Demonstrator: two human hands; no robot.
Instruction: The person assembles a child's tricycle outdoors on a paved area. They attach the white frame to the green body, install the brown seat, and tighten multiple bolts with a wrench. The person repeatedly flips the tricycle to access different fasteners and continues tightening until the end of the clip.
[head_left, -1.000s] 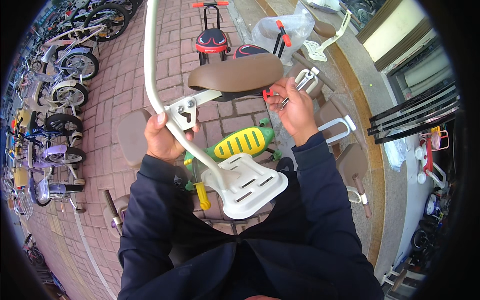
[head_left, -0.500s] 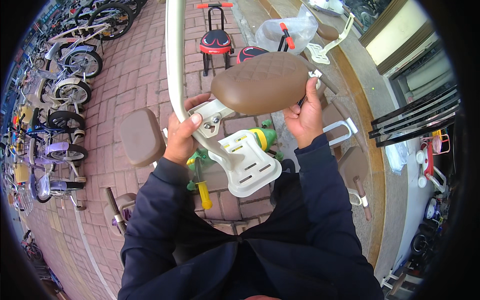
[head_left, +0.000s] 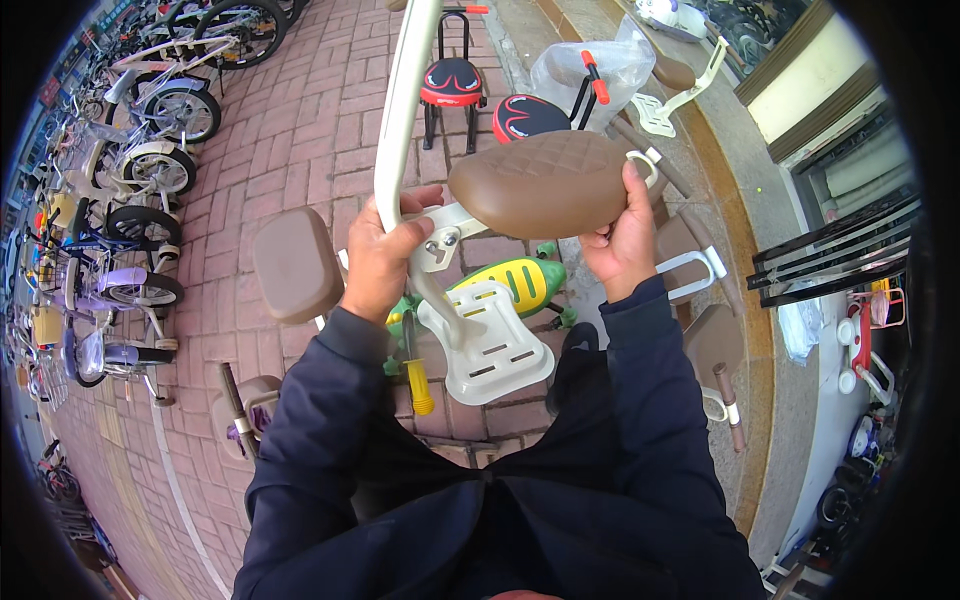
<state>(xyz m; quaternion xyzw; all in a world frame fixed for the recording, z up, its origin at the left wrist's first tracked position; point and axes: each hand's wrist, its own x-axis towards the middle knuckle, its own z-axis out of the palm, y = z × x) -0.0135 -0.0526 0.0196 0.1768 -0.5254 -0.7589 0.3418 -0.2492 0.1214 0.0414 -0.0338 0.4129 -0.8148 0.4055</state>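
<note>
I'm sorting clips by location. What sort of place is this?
Probably outside a bicycle shop: bikes stand in a row on brick paving, and a brown quilted saddle on a cream frame is in hand.

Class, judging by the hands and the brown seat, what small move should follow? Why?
Perhaps tilt the seat until its underside shows: its quilted top faces the camera, hiding the underside, and the left hand grips the frame beside the bolts while the right hand holds the seat's right end.
</note>
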